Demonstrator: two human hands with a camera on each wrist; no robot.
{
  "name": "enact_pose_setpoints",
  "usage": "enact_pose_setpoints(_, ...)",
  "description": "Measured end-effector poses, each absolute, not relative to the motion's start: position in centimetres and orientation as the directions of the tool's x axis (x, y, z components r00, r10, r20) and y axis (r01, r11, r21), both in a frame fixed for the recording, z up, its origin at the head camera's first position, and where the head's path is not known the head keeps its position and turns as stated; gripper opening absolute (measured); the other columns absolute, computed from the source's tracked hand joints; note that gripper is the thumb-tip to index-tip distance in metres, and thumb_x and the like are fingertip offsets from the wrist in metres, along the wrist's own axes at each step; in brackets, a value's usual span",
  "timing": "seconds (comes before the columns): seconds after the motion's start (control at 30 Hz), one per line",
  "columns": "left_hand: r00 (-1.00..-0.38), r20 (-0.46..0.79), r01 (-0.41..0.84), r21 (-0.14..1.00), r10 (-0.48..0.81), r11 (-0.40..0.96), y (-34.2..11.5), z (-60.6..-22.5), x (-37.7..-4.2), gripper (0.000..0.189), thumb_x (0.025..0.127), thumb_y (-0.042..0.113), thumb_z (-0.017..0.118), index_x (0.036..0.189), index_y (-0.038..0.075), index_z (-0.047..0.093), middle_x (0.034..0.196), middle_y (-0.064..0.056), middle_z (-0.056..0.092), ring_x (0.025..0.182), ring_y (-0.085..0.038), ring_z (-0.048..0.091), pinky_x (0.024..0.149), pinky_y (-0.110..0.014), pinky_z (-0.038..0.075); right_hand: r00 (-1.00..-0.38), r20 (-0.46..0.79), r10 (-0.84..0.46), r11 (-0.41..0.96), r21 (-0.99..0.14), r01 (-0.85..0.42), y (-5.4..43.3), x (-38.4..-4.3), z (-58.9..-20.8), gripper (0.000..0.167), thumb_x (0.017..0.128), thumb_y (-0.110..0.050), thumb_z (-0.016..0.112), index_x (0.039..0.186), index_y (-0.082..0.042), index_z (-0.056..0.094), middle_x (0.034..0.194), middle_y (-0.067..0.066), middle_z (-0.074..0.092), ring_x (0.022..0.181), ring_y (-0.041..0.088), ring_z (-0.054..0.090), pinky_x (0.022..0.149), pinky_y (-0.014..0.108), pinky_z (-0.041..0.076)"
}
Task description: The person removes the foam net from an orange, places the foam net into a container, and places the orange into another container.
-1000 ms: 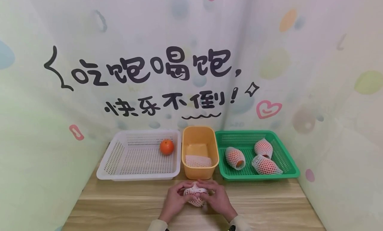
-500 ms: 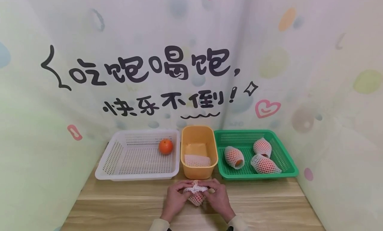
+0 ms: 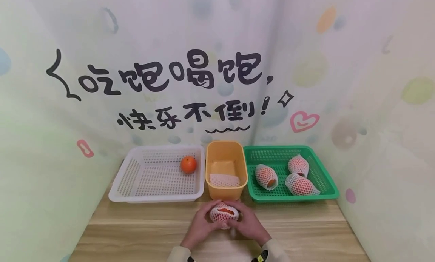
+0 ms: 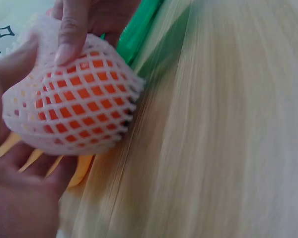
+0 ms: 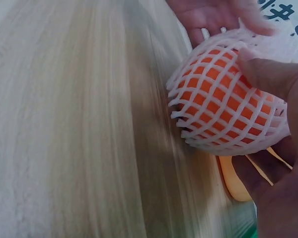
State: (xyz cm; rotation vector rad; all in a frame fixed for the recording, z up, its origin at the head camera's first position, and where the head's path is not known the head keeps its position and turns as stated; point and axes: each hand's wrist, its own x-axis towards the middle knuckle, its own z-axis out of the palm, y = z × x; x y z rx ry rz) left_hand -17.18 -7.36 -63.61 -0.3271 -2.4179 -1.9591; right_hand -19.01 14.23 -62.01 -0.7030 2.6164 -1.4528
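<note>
In the head view both hands hold an orange (image 3: 226, 215) wrapped in a white foam net sleeve (image 4: 84, 104), low over the front of the table. My left hand (image 3: 202, 222) curls round its left side and my right hand (image 3: 249, 222) round its right side, thumbs toward me. On top the net is parted, and bare orange skin shows through. From the right wrist view, my right thumb (image 5: 270, 74) presses on the net and its fingers reach underneath. The net's cut lower edge hangs over the fruit's base.
A white basket (image 3: 119, 194) at the back left holds one bare orange (image 3: 188, 164). In the middle, a yellow bin (image 3: 225, 194) contains flat foam nets (image 3: 224, 180). The green basket (image 3: 289, 198) on the right has three netted fruits. Fabric walls surround the table.
The net's bunched upper end has been spread and drawn down over the fruit, leaving an opening on top. Both hands have shifted slightly and stay on the fruit. The baskets keep their contents.
</note>
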Motion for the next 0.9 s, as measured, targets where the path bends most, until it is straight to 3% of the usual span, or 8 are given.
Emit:
enact_pose_setpoints(0.1,-0.970,0.155,0.196,0.955,0.189,0.221,-7.5,-63.6,-17.3,0.063,0.075,0.029,0.090,0.134,0.022,0.066,0.138,-0.001,0.064,0.128,-0.019,0.057,0.110,-0.026,0.047,-0.892,0.186,-0.411,0.450,-0.809,-0.377,14.2,-19.1,-62.0,0.054,0.086,-0.027,0.082,0.137,-0.027,0.065,0.137,-0.005,0.066,0.124,0.020,0.061,0.104,0.036,0.052)
enact_pose_setpoints(0.2,-0.970,0.183,0.218,0.946,0.160,0.238,-7.6,-63.7,-17.4,0.052,0.078,0.033,0.088,0.126,0.022,0.071,0.129,0.001,0.069,0.121,-0.015,0.062,0.101,-0.026,0.053,-0.889,0.223,-0.401,0.462,-0.789,-0.406,14.0,-19.1,-61.8,0.049,0.086,-0.028,0.082,0.133,-0.024,0.069,0.136,-0.002,0.068,0.124,0.021,0.062,0.104,0.037,0.053)
enact_pose_setpoints(0.37,-0.975,0.195,0.216,0.944,0.105,0.250,-7.4,-63.5,-17.4,0.045,0.075,0.039,0.089,0.116,0.024,0.076,0.121,0.009,0.073,0.116,-0.010,0.066,0.098,-0.023,0.054,-0.882,0.298,-0.366,0.475,-0.755,-0.452,13.6,-18.9,-61.4,0.045,0.082,-0.011,0.084,0.125,-0.018,0.075,0.130,0.001,0.073,0.119,0.024,0.065,0.102,0.038,0.054)
enact_pose_setpoints(0.5,-0.960,0.270,0.279,0.923,0.069,0.266,-7.2,-63.2,-17.3,0.035,0.076,0.033,0.088,0.108,0.022,0.079,0.114,0.009,0.075,0.113,-0.015,0.068,0.100,-0.026,0.053,-0.874,0.365,-0.320,0.462,-0.745,-0.481,13.2,-18.8,-61.2,0.044,0.077,0.002,0.084,0.116,-0.017,0.079,0.121,-0.002,0.076,0.109,0.019,0.066,0.094,0.030,0.056)
enact_pose_setpoints(0.63,-0.948,0.318,0.313,0.908,0.028,0.279,-6.9,-62.7,-17.3,0.027,0.076,0.027,0.089,0.101,0.020,0.080,0.105,0.008,0.076,0.106,-0.014,0.069,0.095,-0.026,0.054,-0.872,0.397,-0.287,0.445,-0.751,-0.488,13.0,-18.8,-61.0,0.039,0.078,0.004,0.082,0.112,-0.017,0.081,0.113,-0.003,0.078,0.101,0.016,0.066,0.086,0.025,0.056)
enact_pose_setpoints(0.7,-0.950,0.313,0.304,0.908,0.017,0.287,-6.8,-62.4,-17.3,0.027,0.076,0.027,0.088,0.101,0.021,0.080,0.104,0.009,0.076,0.103,-0.011,0.068,0.093,-0.025,0.053,-0.880,0.375,-0.292,0.448,-0.760,-0.472,13.1,-18.8,-60.8,0.040,0.080,0.000,0.083,0.115,-0.018,0.079,0.113,-0.005,0.077,0.103,0.015,0.065,0.089,0.027,0.056)
enact_pose_setpoints(0.8,-0.958,0.287,0.277,0.913,0.010,0.298,-6.7,-62.1,-17.2,0.028,0.077,0.028,0.088,0.103,0.021,0.080,0.103,0.010,0.075,0.102,-0.009,0.067,0.093,-0.026,0.054,-0.888,0.310,-0.339,0.466,-0.765,-0.445,13.6,-18.8,-60.7,0.048,0.081,-0.010,0.085,0.126,-0.019,0.073,0.127,-0.007,0.072,0.118,0.018,0.062,0.101,0.040,0.053)
enact_pose_setpoints(0.9,-0.967,0.253,0.248,0.917,0.024,0.314,-6.9,-62.2,-17.2,0.034,0.076,0.032,0.089,0.107,0.021,0.078,0.111,0.010,0.073,0.110,-0.011,0.065,0.100,-0.029,0.052,-0.888,0.234,-0.396,0.465,-0.783,-0.413,14.1,-18.9,-60.7,0.056,0.082,-0.015,0.085,0.134,-0.022,0.067,0.139,-0.006,0.066,0.131,0.021,0.058,0.110,0.048,0.047)
